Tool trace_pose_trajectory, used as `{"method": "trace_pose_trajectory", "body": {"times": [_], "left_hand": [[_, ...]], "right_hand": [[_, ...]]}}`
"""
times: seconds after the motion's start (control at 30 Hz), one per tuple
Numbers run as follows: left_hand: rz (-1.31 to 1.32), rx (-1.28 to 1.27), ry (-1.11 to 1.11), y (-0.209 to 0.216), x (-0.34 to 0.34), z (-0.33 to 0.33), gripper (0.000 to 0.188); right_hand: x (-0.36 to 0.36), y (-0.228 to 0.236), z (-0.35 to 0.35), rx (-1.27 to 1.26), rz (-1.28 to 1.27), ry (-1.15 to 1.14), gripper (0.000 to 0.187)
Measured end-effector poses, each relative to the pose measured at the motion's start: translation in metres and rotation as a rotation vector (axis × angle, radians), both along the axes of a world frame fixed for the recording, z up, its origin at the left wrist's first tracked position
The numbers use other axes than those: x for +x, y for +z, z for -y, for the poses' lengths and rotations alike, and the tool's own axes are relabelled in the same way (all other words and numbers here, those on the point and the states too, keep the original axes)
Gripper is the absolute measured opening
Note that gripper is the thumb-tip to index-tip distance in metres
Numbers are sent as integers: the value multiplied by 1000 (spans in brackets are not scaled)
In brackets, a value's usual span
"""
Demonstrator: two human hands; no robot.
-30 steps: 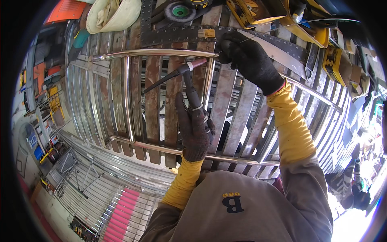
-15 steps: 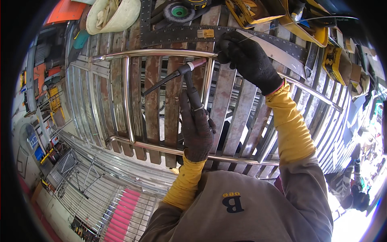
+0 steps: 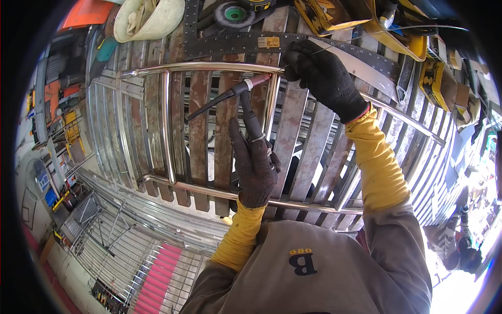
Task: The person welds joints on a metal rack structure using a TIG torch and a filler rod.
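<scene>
A shiny metal tube frame (image 3: 166, 125) lies across the slatted bench. My left hand (image 3: 254, 170), in a dark glove, is closed around the handle of a TIG welding torch (image 3: 246, 97). The torch's pink nozzle points at the joint where a cross tube (image 3: 272, 99) meets the frame's far rail. Beside that joint, my gloved right hand (image 3: 324, 76) pinches a thin filler rod (image 3: 366, 35). The rod's tip reaches toward the joint, while its long end stretches off to the right.
A black carpenter's square (image 3: 225, 46) lies beyond the frame, near a grinder with a green-centred disc (image 3: 234, 14). Yellow open containers (image 3: 400, 36) stand at the far right, a cream bucket-like holder (image 3: 148, 20) at the far left. A metal grid rack (image 3: 130, 261) is at the lower left.
The torch nozzle has shifted very slightly toward the far right, closer to the joint. Both hands keep their hold, and the right hand has barely moved.
</scene>
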State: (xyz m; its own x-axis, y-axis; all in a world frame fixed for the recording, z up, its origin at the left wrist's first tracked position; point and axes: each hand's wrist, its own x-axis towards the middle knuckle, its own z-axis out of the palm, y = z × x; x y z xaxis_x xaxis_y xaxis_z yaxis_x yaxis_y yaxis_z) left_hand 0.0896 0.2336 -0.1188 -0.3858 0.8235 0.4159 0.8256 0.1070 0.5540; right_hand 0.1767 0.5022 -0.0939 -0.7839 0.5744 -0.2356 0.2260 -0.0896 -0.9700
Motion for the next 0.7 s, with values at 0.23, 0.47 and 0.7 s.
{"method": "trace_pose_trajectory", "body": {"times": [0.23,0.47,0.7], "left_hand": [[-74,-62,74,-8,-1,3,61],[1125,-181,359,47,19,-15,61],[808,-245,279,35,20,-14,67]], "right_hand": [[-2,-2,1,-7,-12,10,43],[8,-49,-14,1092,-93,100,35],[17,-47,-14,762,-93,108,34]]}}
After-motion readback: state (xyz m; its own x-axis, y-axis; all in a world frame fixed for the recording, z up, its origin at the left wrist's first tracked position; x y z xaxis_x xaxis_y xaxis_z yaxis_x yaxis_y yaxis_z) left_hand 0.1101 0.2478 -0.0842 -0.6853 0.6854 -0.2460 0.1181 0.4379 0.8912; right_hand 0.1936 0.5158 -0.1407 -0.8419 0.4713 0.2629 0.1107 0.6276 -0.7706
